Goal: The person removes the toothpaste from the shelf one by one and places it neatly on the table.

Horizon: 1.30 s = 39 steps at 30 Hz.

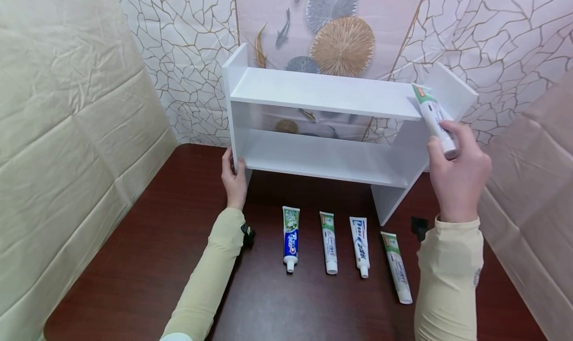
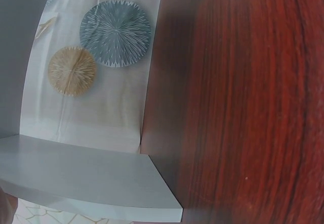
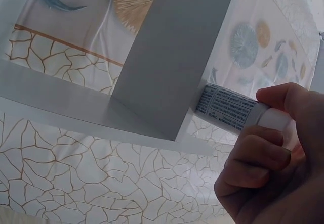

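A white two-tier shelf (image 1: 322,91) stands on the dark table. My left hand (image 1: 235,184) grips the lower front edge of its left side panel, thumb on the inner side; only a bit of that hand shows in the left wrist view. My right hand (image 1: 461,169) holds a green-and-white toothpaste tube (image 1: 431,113) near its cap end. The tube's flat green end overlaps the right end of the upper board. In the right wrist view, thumb and fingers close round the white cap (image 3: 277,120), and the tube reaches past the board's edge.
Before the shelf lie a blue-and-green toothpaste tube (image 1: 291,239), a green-and-white tube (image 1: 329,242), a white-and-blue tube (image 1: 359,246) and another green-and-white tube (image 1: 396,266). A small black piece (image 1: 419,227) lies by the right sleeve. Patterned cloth (image 1: 188,47) hangs behind.
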Each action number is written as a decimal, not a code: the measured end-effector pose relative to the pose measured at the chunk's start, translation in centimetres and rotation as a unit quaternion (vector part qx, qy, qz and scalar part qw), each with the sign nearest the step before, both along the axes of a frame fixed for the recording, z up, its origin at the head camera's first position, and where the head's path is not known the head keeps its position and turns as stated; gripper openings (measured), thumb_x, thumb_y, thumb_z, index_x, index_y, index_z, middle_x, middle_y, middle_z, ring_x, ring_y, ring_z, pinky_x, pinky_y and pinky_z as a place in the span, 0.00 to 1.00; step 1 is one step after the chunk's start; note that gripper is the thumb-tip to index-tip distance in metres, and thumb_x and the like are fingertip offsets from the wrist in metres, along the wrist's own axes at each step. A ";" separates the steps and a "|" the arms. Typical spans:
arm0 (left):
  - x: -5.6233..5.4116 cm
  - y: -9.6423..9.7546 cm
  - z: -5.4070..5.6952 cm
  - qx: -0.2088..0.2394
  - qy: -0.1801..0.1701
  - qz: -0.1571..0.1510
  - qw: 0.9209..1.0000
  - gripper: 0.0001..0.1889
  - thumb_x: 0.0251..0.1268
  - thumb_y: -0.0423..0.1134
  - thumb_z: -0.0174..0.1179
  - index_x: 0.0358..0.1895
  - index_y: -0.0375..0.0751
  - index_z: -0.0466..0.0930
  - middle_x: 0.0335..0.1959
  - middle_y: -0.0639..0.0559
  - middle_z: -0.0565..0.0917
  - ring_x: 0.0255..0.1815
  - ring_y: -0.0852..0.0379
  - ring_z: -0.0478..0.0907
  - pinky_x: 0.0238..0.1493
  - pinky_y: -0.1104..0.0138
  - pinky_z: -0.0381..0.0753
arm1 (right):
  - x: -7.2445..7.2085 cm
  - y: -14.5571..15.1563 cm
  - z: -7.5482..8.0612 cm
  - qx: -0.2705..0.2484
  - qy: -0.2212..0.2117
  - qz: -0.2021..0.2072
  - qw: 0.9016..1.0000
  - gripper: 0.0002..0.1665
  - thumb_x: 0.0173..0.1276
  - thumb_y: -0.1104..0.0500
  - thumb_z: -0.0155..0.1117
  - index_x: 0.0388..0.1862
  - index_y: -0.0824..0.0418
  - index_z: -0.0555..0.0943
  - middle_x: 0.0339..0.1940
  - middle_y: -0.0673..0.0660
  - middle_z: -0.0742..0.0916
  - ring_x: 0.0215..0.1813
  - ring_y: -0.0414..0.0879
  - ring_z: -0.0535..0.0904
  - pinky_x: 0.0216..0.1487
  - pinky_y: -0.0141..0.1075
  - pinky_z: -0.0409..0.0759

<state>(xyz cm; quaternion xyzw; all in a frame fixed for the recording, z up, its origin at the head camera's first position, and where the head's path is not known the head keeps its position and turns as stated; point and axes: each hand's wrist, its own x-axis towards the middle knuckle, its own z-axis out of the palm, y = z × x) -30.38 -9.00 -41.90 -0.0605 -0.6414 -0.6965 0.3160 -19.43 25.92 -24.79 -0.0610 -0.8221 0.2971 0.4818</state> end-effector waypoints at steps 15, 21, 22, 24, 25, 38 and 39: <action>0.0 0.1 0.1 0.000 0.006 0.005 1.000 0.23 0.73 0.33 0.48 0.69 0.36 0.64 0.63 0.34 0.72 0.55 0.52 0.73 0.50 0.67 0.73 | 1.9 0.1 -1.1 -0.009 -0.016 0.022 1.000 0.19 0.62 0.59 0.62 0.54 0.55 0.83 0.33 0.74 0.87 0.17 0.18 0.62 0.21 0.15 0.59; 0.2 0.0 0.2 0.004 -0.004 -0.003 1.000 0.23 0.73 0.33 0.48 0.70 0.37 0.64 0.64 0.33 0.71 0.53 0.57 0.72 0.50 0.66 0.72 | 2.7 0.0 -1.7 -0.009 -0.013 0.027 1.000 0.20 0.62 0.59 0.62 0.54 0.56 0.84 0.34 0.74 0.87 0.18 0.18 0.62 0.23 0.14 0.60; 0.2 0.0 0.2 0.006 -0.005 -0.005 1.000 0.23 0.73 0.33 0.48 0.70 0.37 0.64 0.64 0.33 0.71 0.52 0.60 0.72 0.50 0.66 0.72 | 2.8 0.1 -1.8 -0.009 -0.013 0.028 0.999 0.20 0.62 0.59 0.62 0.54 0.55 0.84 0.33 0.74 0.87 0.18 0.18 0.62 0.23 0.14 0.60; 0.2 -0.1 0.2 0.007 -0.006 -0.008 1.000 0.23 0.73 0.34 0.48 0.70 0.38 0.64 0.65 0.33 0.71 0.52 0.62 0.71 0.50 0.66 0.72 | 3.2 0.1 -1.9 -0.010 -0.015 0.029 0.999 0.20 0.62 0.59 0.62 0.54 0.55 0.83 0.31 0.74 0.86 0.18 0.19 0.62 0.23 0.15 0.60; 0.1 -0.1 0.1 0.007 -0.006 -0.008 1.000 0.23 0.74 0.34 0.48 0.70 0.38 0.64 0.65 0.33 0.71 0.52 0.63 0.71 0.50 0.66 0.72 | 3.4 0.2 -1.9 -0.011 -0.016 0.028 0.999 0.20 0.62 0.59 0.62 0.54 0.54 0.84 0.27 0.67 0.87 0.17 0.20 0.62 0.22 0.15 0.60; 0.0 -0.1 0.0 0.008 -0.005 -0.006 1.000 0.23 0.73 0.34 0.49 0.70 0.38 0.64 0.64 0.33 0.71 0.52 0.60 0.72 0.50 0.64 0.72 | 5.4 0.5 -3.0 -0.001 -0.010 0.015 1.000 0.20 0.61 0.58 0.63 0.53 0.53 0.84 0.17 0.22 0.69 0.17 0.23 0.59 0.22 0.19 0.58; 0.0 0.0 0.0 0.008 -0.004 -0.006 1.000 0.23 0.73 0.34 0.49 0.70 0.38 0.64 0.63 0.33 0.72 0.51 0.60 0.72 0.50 0.63 0.72 | 5.5 0.5 -3.1 0.001 -0.007 0.014 1.000 0.20 0.61 0.58 0.62 0.53 0.53 0.84 0.17 0.28 0.73 0.18 0.23 0.59 0.23 0.19 0.58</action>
